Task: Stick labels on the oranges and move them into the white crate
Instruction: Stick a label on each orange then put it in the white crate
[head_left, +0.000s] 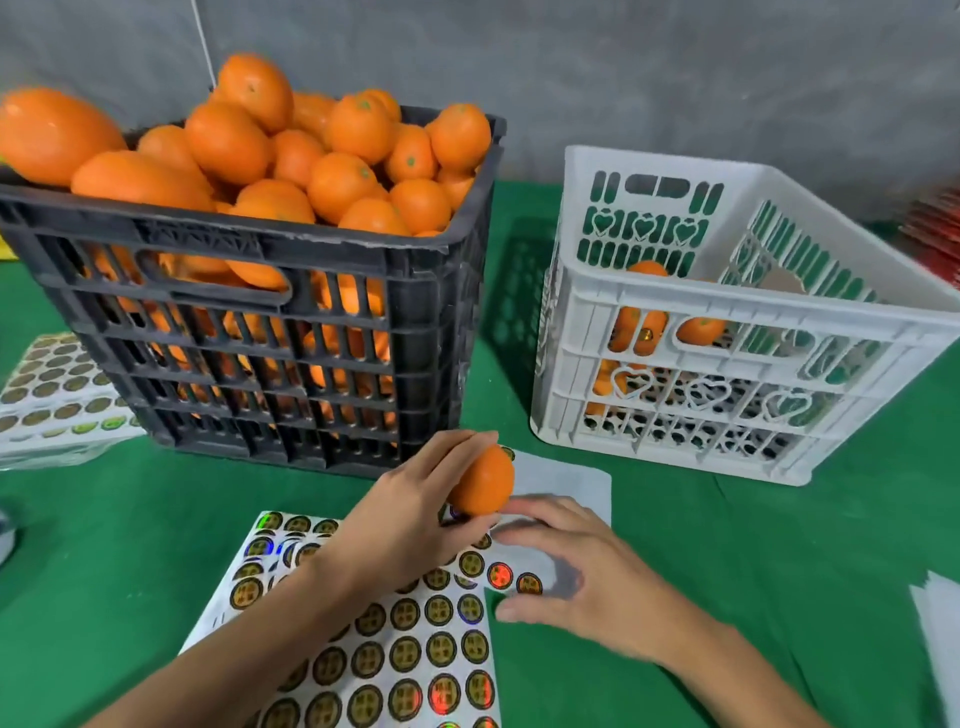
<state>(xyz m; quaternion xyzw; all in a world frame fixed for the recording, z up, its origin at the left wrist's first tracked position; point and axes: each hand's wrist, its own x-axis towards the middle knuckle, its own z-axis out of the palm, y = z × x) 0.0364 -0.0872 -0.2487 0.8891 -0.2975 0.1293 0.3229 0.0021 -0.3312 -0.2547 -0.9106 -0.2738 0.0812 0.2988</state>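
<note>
One orange (482, 482) gripped in left hand (415, 512) — right hand (571, 566) loose, empty — two crates.

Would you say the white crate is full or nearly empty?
Nearly empty: the white crate holds only a few oranges, with bare floor showing.

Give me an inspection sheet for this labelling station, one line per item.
Surface: green cloth-covered table.
Job's things: black slatted plastic crate heaped with oranges; white slatted plastic crate holding a few oranges; white sheet of round gold labels under the hands.
Clutter: second label sheet stack far left; red items far right, unclear.
Grippers: left hand holds a single orange above the sheet; right hand hovers over the labels, fingers relaxed, holding nothing visible.
Cables: thin white cord against the wall.
Surroundings: grey wall.
</note>
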